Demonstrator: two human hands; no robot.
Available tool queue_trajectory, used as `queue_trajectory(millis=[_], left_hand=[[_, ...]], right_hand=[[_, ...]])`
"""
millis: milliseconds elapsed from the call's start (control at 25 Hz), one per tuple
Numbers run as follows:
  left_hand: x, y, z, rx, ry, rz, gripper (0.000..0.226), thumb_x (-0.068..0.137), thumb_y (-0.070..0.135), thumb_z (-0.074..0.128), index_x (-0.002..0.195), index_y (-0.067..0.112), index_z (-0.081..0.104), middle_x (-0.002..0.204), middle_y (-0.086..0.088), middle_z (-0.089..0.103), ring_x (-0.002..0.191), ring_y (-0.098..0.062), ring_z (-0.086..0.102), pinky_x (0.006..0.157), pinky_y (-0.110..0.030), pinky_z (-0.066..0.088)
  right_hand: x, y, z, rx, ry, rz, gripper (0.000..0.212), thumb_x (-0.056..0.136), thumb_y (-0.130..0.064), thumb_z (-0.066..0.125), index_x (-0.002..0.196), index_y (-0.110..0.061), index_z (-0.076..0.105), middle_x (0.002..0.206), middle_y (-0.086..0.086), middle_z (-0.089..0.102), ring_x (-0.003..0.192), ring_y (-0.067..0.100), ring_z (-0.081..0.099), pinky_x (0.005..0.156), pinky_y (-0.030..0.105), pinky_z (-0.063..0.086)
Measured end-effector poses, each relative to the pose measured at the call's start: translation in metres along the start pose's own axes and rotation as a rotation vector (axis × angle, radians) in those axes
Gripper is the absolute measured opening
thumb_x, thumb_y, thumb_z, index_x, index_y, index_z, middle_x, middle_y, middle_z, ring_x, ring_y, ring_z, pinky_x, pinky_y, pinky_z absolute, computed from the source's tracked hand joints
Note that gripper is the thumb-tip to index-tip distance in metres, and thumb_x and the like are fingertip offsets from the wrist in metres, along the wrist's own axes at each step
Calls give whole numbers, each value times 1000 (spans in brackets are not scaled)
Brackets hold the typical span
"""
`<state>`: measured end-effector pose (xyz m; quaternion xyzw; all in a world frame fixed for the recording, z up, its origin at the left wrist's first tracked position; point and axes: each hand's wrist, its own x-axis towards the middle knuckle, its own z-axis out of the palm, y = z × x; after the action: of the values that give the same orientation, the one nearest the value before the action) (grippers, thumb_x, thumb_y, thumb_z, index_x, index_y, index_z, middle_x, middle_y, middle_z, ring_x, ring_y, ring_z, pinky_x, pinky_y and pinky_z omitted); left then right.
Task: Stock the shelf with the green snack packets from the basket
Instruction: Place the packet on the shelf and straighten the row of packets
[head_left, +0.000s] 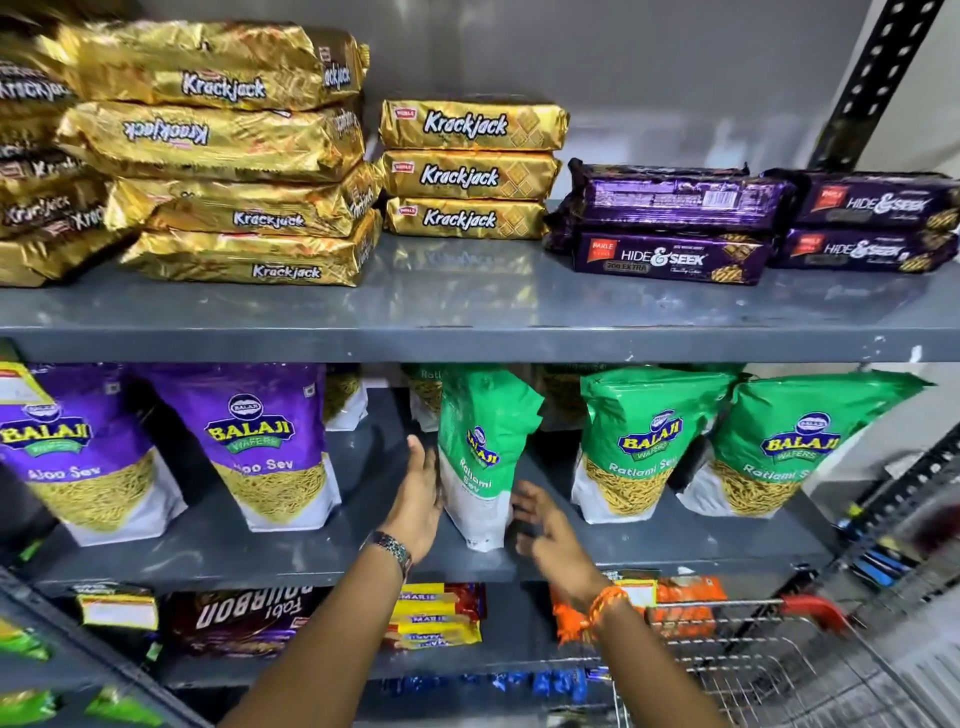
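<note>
On shelf (363, 561), hands flank green packet (480, 457).

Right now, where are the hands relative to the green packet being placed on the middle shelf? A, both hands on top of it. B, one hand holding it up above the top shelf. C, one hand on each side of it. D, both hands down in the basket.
C: the left hand is against the left side of the green Ratlami Sev packet and the right hand is by its lower right side, with the packet standing on the middle shelf.
</note>
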<state>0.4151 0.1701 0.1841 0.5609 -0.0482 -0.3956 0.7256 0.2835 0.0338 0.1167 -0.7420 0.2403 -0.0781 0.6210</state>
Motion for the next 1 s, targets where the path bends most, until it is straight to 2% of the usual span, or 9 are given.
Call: queue_trajectory(millis=[120,200,320,400,480,600,680,880,1000], left_hand=[[-17,-13,1,-4,47,-8,83,92,70,7,158,22,16,163,9,18,152,-11,14,122,-32,7],[-20,-21,2,1,39,-1,82,91,71,5,158,24,16,163,10,18,152,-10,13,122,-33,6],[-6,-20,5,-21,-5,-31,83,91,71,5,156,22,24,159,5,31,148,-14,29,119,-32,19],[7,-6,7,-20,-59,-74,89,91,71,8,150,13,39,150,-8,47,137,-24,47,112,-36,34],[18,8,1,-15,-56,-90,93,89,74,10,145,8,45,146,-13,50,135,-29,49,112,-40,36],[17,12,-17,-6,55,-36,94,86,77,5,155,16,26,162,-1,25,150,-16,23,124,-35,11],[-1,-7,-23,-15,120,43,86,89,72,4,156,22,24,164,4,19,152,-11,14,124,-34,3],[-37,-45,1,-92,49,140,75,95,64,7,155,23,28,155,10,37,134,-4,38,117,-26,21],[-28,-31,3,-119,-9,166,70,97,61,10,150,23,35,149,9,44,122,-5,50,101,-21,36]], right_hand=[[26,-5,-8,6,23,-30,81,77,30,33,149,-4,30,156,17,39,145,31,38,116,35,37],[40,-8,-5,-16,-40,-77,80,76,23,37,150,-5,33,157,14,40,148,26,37,123,41,29],[24,-17,15,-41,-29,-69,85,74,4,47,154,-14,28,156,-1,41,145,13,39,123,34,29],[1,-12,35,-47,-14,-48,96,71,8,45,158,-18,13,160,-11,28,148,6,29,125,28,21],[-18,-3,45,-37,3,-21,100,71,15,41,159,-18,5,163,-9,16,150,8,20,128,32,14],[-4,-8,29,96,190,106,88,82,20,42,158,-11,11,163,5,21,150,17,23,127,39,17],[19,-20,13,114,232,75,82,85,19,43,157,-8,14,163,8,24,152,23,23,127,41,19],[48,-29,-3,81,33,-16,86,73,20,37,150,-16,33,142,2,55,138,22,48,120,45,36],[20,-30,10,79,105,-45,79,77,7,51,149,-21,35,146,1,54,138,17,49,120,41,35]])
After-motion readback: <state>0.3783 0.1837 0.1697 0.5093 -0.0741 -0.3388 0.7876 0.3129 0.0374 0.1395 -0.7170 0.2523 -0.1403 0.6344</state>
